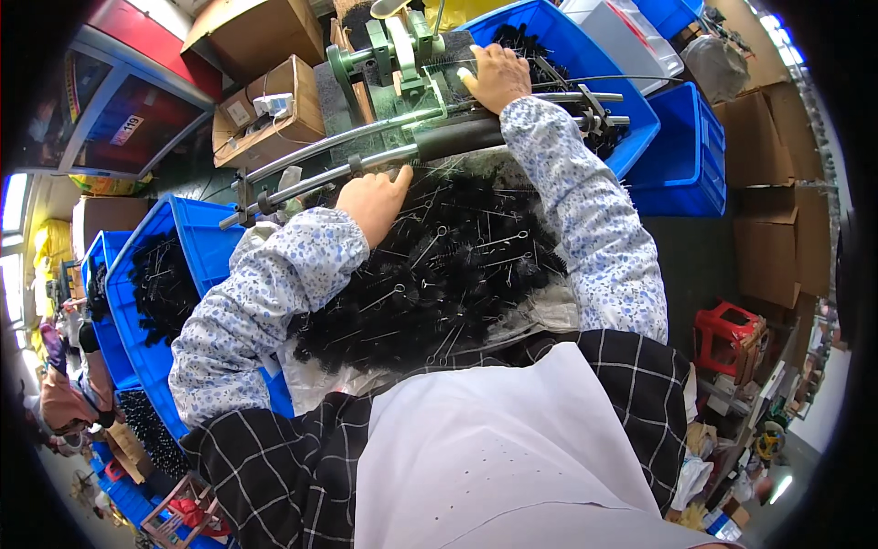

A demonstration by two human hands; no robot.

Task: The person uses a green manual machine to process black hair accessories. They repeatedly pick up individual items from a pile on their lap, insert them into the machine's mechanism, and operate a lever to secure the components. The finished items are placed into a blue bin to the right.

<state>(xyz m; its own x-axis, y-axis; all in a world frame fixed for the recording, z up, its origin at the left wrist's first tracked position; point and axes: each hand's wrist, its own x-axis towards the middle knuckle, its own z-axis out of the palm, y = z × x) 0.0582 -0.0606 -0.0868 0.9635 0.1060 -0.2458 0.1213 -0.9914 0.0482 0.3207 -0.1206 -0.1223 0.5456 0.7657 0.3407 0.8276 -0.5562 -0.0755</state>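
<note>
A heap of small black twisted-wire brushes (439, 265) with looped metal ends lies in front of me on a pale sheet. My left hand (375, 203) is at the heap's far left edge, just below a metal bar (320, 181). Its thumb points forward and its other fingers are curled; whatever they hold is hidden. Farther off, my right hand (500, 78) reaches over the bar beside a green bench machine (407, 69). The right thumb stands apart from the fingers, with no held object visible. A dark padded sleeve (457, 135) covers the bar's middle.
Blue bins (645, 119) with black brushes stand beyond my right hand, and another blue bin (197, 242) is at the left. Cardboard boxes (265, 110) sit behind the machine's left side. A red plastic stool (727, 339) is at the right.
</note>
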